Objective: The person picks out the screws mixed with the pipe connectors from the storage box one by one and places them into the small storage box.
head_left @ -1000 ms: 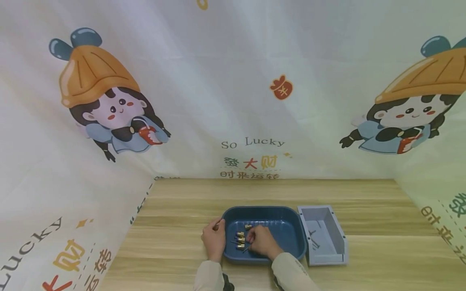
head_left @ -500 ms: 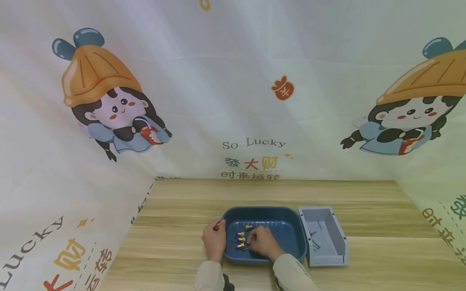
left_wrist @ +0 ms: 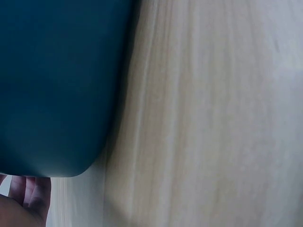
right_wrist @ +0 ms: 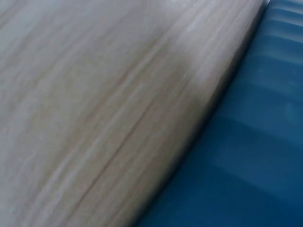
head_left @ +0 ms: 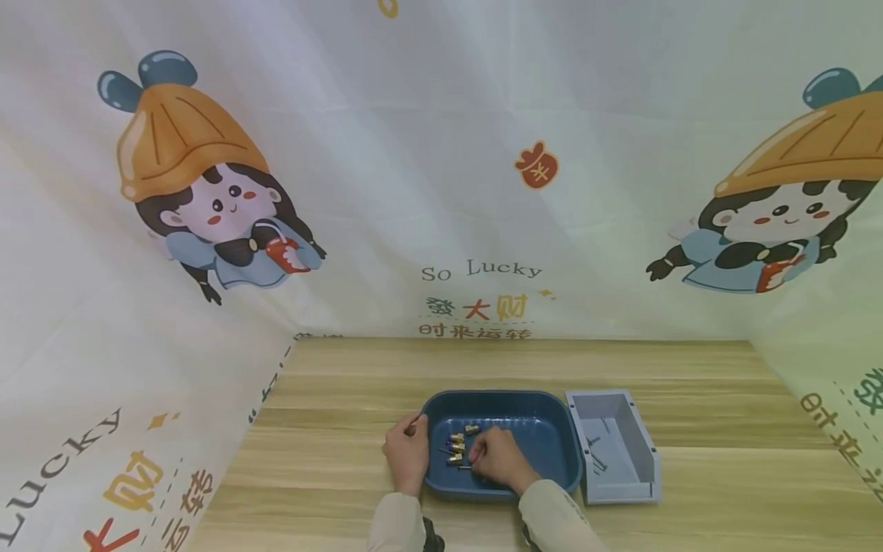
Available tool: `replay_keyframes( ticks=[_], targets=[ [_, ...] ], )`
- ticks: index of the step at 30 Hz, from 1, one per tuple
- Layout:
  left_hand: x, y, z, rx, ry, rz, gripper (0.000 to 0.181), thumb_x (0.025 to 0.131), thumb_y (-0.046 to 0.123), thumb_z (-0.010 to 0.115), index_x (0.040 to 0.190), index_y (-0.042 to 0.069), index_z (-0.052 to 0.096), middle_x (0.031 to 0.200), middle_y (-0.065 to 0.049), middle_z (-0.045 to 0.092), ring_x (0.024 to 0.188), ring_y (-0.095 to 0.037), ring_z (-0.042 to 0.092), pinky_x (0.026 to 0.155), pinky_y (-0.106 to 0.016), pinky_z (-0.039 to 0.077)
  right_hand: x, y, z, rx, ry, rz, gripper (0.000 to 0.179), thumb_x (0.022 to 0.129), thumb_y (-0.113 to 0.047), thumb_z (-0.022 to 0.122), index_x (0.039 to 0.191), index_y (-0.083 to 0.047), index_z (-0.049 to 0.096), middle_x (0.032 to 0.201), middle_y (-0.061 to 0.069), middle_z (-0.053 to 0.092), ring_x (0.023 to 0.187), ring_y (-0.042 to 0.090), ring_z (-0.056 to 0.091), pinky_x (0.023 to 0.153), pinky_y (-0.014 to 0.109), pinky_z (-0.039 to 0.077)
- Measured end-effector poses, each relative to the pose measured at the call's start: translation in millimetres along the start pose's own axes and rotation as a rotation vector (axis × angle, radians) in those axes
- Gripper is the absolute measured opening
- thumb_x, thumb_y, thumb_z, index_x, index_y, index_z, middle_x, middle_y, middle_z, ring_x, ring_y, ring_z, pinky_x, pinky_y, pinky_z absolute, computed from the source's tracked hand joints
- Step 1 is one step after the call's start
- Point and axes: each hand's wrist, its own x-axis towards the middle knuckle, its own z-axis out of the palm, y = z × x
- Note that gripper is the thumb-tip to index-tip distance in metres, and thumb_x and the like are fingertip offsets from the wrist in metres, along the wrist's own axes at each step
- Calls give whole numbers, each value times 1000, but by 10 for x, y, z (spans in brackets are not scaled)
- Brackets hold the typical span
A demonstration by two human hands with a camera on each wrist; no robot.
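My left hand (head_left: 405,452) grips the left rim of the blue tray (head_left: 510,397); the left wrist view shows its fingers (left_wrist: 41,191) under the tray's edge. Down inside the tray is my right hand (head_left: 502,458), fingers curled, pinching a thin grey screw (head_left: 464,467) that sticks out leftward from the fingertips. Left of it lie several brass fittings with blue rings, one of them, the front fitting (head_left: 455,458), beside the screw. Another brass fitting (head_left: 472,430) lies farther back. The right wrist view catches just the tray's outer wall (right_wrist: 255,156) and the table.
A grey open bin (head_left: 624,452) stands against the tray's right side, with several loose screws (head_left: 596,458) in it. Both rest on a wood-grain table (head_left: 331,429). A printed cloth (head_left: 483,230) hangs behind and at both sides.
The screw at my right fingertips has turned from slanted to nearly level and risen slightly in view. The front brass fittings have shifted a little away from me. My left hand stays put.
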Motion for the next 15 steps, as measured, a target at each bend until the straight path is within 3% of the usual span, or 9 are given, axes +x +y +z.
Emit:
replay_keyframes(
  ticks=[15],
  targets=[
    [-3, 12, -9, -12, 7, 12, 16, 84, 10, 67, 96, 2, 74, 80, -17, 72, 68, -25, 66, 63, -35, 50, 17, -19, -81, 24, 57, 55, 7, 67, 6, 67, 70, 0, 66, 64, 4, 63, 57, 5, 52, 53, 19, 46]
  ],
)
